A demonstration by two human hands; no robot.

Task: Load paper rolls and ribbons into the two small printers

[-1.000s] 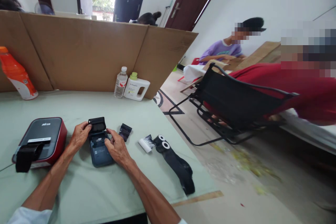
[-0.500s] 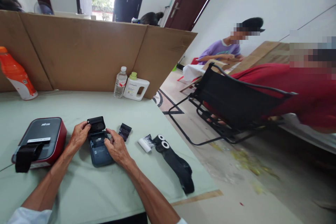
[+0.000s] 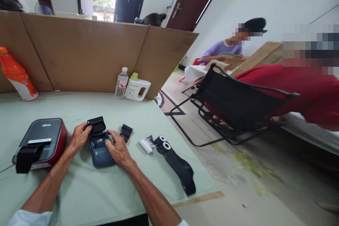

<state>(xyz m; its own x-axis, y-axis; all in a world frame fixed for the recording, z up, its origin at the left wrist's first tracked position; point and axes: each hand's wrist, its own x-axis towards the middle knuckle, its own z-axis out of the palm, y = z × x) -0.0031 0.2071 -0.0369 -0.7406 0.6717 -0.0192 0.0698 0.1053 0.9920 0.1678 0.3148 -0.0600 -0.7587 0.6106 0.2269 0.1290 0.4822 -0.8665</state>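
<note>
A small dark-blue portable label printer (image 3: 102,155) lies on the table with its black lid (image 3: 96,124) flipped up. My left hand (image 3: 80,136) grips the lid's left side between thumb and fingers. Against the right edge of the printer's body, my right hand (image 3: 118,147) is closed, thumb on top of it. The inside of the compartment shows a small pale logo. Just right of my right hand lies a small black cartridge-like piece (image 3: 126,132), whose kind I cannot make out.
A larger red and grey printer (image 3: 46,134) stands left. To the right lie a white roll (image 3: 146,146) and a black strap (image 3: 178,167). An orange bottle (image 3: 18,74), a water bottle (image 3: 122,84) and a white jug (image 3: 137,88) stand before a cardboard screen (image 3: 92,53). People sit beyond.
My hands and the printer have hardly moved; the lid is tilted very slightly differently. At the right, the person in red has shifted a little.
</note>
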